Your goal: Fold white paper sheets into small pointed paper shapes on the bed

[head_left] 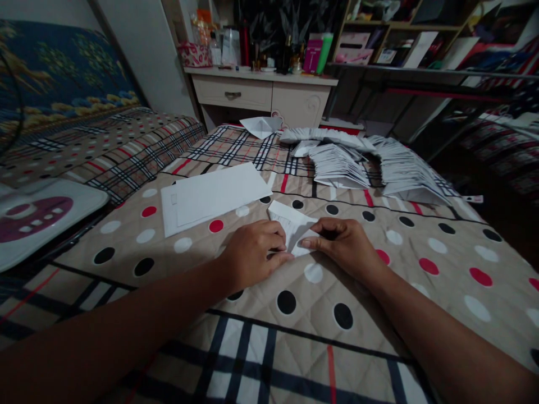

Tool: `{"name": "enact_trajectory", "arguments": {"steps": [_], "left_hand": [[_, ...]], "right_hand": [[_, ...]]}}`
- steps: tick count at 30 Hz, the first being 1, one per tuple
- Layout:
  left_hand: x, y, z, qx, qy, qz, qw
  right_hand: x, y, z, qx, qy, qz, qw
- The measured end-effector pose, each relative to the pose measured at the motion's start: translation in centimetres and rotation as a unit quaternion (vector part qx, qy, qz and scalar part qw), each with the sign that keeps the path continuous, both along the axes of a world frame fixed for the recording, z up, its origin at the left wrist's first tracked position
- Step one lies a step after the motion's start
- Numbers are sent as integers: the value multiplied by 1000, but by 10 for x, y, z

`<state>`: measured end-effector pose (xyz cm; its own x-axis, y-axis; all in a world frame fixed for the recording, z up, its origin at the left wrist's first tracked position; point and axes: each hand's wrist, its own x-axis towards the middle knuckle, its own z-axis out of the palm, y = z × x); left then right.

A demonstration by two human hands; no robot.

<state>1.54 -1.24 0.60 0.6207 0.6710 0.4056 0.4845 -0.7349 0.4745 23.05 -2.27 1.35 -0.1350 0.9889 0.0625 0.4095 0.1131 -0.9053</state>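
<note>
Between my two hands a small folded sheet of white paper [290, 216] rests on the spotted bedspread [256, 269]. My left hand [257, 251] is closed at its left side, thumb and fingers at the lower edge. My right hand [340, 241] pinches the paper's right side, with a flap raised between thumb and index finger. Faint print shows on part of the sheet. Just beyond my left hand lie flat white sheets [214, 193], overlapping, with a small mark at their left end.
Stacks of folded paper stand at the back right, one in the middle [339, 166] and one further right [408, 168]. A loose folded paper [261, 127] lies at the bed's far edge. A white device with a purple panel [37, 216] sits at left. Beyond stands a dresser [261, 95].
</note>
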Motion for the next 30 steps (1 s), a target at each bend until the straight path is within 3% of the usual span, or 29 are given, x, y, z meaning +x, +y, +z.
{"name": "enact_trajectory", "arguments": {"steps": [5,13,18,30], "left_hand": [[1,1,1,-14,16,19,1000],[0,6,-2,-40,-10,27,999],[1,5,1,-29,10,21,999],[0,6,2,17,20,-6,1000]], "right_hand": [[7,6,1,-26,19,65,997],[-6,6,-6,-2,69,-62,996],[-7,6,-12,35,-8,-80,996],[-9,3,-16,65,-50,-115,990]]}}
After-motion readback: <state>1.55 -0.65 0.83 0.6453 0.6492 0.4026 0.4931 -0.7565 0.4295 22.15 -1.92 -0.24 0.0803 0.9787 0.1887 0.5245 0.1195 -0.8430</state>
